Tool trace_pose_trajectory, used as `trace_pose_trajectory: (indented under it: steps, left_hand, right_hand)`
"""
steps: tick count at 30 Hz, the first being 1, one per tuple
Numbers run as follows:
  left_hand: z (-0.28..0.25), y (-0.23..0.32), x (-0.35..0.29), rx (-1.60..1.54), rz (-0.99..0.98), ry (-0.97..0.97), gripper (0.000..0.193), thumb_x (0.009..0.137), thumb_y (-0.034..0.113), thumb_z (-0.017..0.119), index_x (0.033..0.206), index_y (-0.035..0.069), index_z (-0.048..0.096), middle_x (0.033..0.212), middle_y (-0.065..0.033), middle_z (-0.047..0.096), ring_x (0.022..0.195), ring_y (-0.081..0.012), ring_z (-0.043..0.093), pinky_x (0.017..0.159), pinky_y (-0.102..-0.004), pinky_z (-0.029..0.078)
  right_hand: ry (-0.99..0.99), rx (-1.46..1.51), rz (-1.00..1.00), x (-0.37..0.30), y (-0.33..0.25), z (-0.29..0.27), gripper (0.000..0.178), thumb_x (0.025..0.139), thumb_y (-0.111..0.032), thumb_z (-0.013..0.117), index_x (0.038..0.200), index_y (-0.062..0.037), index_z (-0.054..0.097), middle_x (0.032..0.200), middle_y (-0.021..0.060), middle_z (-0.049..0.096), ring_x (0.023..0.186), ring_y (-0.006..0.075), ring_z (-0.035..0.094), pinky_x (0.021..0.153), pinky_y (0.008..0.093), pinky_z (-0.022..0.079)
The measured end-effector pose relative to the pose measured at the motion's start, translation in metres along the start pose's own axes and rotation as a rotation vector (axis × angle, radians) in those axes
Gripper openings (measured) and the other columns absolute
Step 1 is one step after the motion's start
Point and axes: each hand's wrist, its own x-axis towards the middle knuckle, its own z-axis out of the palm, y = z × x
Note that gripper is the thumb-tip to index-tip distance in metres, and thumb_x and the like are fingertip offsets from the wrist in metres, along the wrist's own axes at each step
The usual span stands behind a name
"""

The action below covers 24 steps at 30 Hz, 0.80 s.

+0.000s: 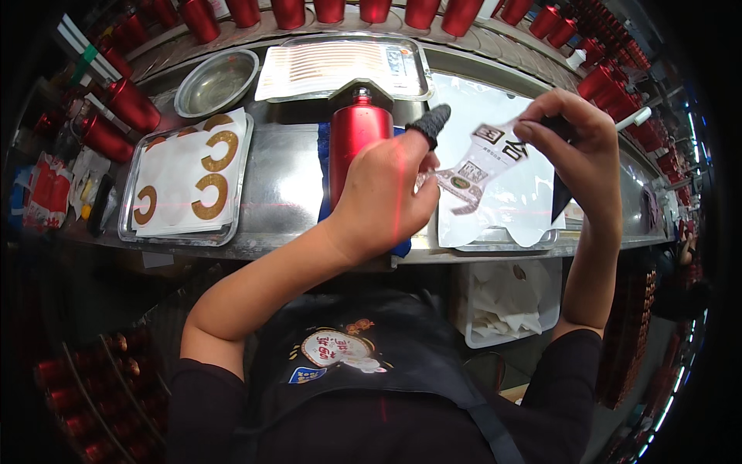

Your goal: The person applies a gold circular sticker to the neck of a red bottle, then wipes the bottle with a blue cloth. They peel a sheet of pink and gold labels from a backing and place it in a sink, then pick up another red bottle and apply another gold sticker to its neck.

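My left hand [386, 189] reaches over a shiny red bottle [359, 127], with a black finger cover on one raised finger. Its fingertips pinch the lower left end of a clear label [487, 158] printed with dark characters and a small green oval. Thumb and fingertips of my right hand [576, 143] are closed on the label's upper right end. Stretched between both hands, the label hangs above white backing sheets [495, 220]. The bottle rests on a blue cloth [323, 166], its neck at a black notched holder [363, 87]. My left hand hides the bottle's lower part.
On the left, a metal tray [236, 205] bears sheets with gold C-shaped stickers [218, 151]. A round metal bowl [216, 81] and a tray of striped label sheets [340, 69] stand farther back. Red bottles [421, 14] line the conveyor [309, 32]. A plastic bin [510, 301] holds crumpled backing paper below.
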Motion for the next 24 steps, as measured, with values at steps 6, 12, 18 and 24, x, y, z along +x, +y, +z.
trace_pose_trajectory:
  steps: [6, 12, 18, 24]
  left_hand:
    - [-0.04, 0.024, -0.058, -0.223, -0.461, -0.013, 0.041, 0.086, 0.0, 0.067, 0.125, -0.003, 0.057, 0.085, -0.0078, 0.068, 0.075, -0.0162, 0.067, 0.072, -0.0283, 0.053]
    - [-0.069, -0.01, -0.067, -0.454, -0.737, 0.077, 0.054, 0.09, 0.003, 0.067, 0.139, -0.007, 0.046, 0.086, -0.0074, 0.069, 0.074, -0.0094, 0.066, 0.068, -0.0225, 0.054]
    - [-0.07, -0.032, -0.079, -0.504, -0.755, 0.064, 0.057, 0.09, 0.005, 0.069, 0.14, -0.008, 0.044, 0.086, -0.0084, 0.07, 0.071, -0.0101, 0.065, 0.065, -0.0224, 0.053]
    - [-0.07, -0.037, -0.082, -0.642, -0.772, 0.046, 0.057, 0.091, 0.004, 0.068, 0.143, -0.003, 0.045, 0.086, -0.0051, 0.068, 0.072, -0.0082, 0.062, 0.067, -0.0219, 0.051]
  right_hand:
    - [-0.182, 0.127, 0.021, 0.021, 0.026, 0.029, 0.012, 0.087, -0.005, 0.075, 0.091, 0.0025, 0.067, 0.084, 0.0031, 0.068, 0.078, 0.0073, 0.064, 0.071, 0.0224, 0.052]
    - [-0.364, 0.161, 0.155, 0.082, 0.082, 0.107, 0.017, 0.088, -0.013, 0.075, 0.096, 0.0002, 0.069, 0.09, 0.0038, 0.07, 0.084, 0.0105, 0.066, 0.077, 0.0258, 0.054]
    - [0.096, -0.234, 0.056, 0.032, 0.076, 0.126, 0.037, 0.092, -0.022, 0.072, 0.126, -0.0092, 0.066, 0.099, 0.0067, 0.069, 0.071, 0.0073, 0.055, 0.064, 0.0234, 0.044]
    - [-0.162, -0.256, 0.077, -0.048, 0.061, 0.146, 0.075, 0.081, -0.05, 0.078, 0.147, -0.0252, 0.052, 0.085, 0.0013, 0.048, 0.076, 0.0159, 0.034, 0.066, 0.0281, 0.037]
